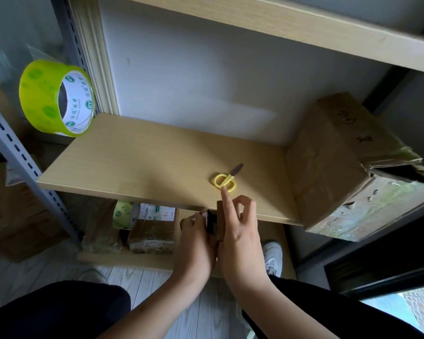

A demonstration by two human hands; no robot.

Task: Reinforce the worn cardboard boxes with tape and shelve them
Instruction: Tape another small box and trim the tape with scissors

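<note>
Head view: both hands, left hand [198, 237] and right hand [238, 225], curl around a small brown cardboard box [218, 222] at the pale wooden shelf [132, 162] edge, likely steadying it; yellow-handled scissors [225, 180] lie near.

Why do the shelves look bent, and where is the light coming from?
Head view: the wide lens bows the shelf edges and metal post; soft daylight seems to enter from the lower right, leaving the floor dim; the tape roll near the lens looks oversized; the big box is slightly smeared, while the scissors and hands stay fairly sharp.
</note>
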